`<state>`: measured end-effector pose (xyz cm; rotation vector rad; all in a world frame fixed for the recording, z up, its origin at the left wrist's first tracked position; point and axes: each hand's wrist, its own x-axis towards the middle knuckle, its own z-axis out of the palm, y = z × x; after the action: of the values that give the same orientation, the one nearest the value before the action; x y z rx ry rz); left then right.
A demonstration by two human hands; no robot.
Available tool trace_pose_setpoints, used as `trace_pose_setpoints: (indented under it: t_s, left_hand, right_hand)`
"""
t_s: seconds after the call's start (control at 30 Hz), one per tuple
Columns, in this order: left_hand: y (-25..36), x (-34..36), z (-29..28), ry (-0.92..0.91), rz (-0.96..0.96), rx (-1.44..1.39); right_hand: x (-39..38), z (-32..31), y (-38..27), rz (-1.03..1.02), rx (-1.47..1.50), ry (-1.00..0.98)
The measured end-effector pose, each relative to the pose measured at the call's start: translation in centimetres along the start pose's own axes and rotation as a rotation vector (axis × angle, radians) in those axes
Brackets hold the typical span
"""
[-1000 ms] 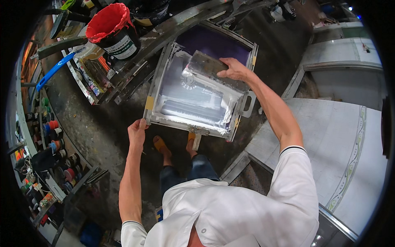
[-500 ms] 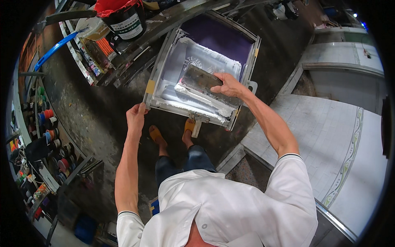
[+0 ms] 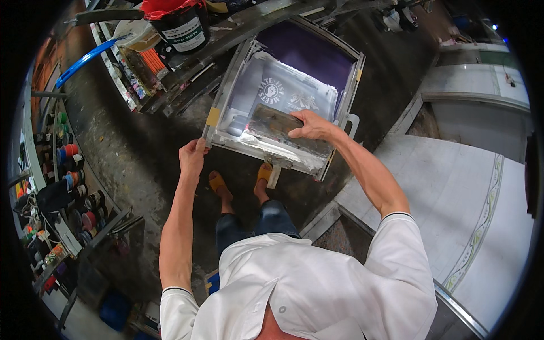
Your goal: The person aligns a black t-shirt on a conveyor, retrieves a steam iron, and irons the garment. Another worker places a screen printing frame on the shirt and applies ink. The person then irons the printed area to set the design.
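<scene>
A screen printing frame with a metal rim lies ahead of me. Its mesh is dark purple at the far end, and a white round emblem and a leafy figure show through its pale middle. My right hand is closed around the top of a wide, ink-stained squeegee, which rests on the mesh near the frame's near side. White ink lines the squeegee's near edge. At the frame's near left corner, my left hand pinches the rim, its fingertips closed there.
A black bucket with red around its mouth stands on a cluttered bench at the upper left, beside a blue-handled tool. Shelves of colored containers line the left. A white tiled surface lies to the right.
My right hand has drawn the squeegee toward the frame's near side, uncovering more of the white emblem and figure. My left hand keeps its hold on the corner.
</scene>
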<state>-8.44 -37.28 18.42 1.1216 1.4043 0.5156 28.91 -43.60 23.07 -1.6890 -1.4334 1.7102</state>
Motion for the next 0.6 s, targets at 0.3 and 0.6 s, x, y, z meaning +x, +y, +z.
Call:
trace_pose_setpoints:
  t_s: [0.3, 0.6]
  left_hand:
    - [-2.8, 1.3, 0.2, 0.126, 0.051, 0.065]
    - [-2.0, 0.5, 1.0, 0.095, -0.038, 0.095]
  right_hand:
    - [1.5, -1.6, 0.4, 0.058, -0.067, -0.125]
    - [0.2, -3.2, -1.9, 0.225, 0.112, -0.191]
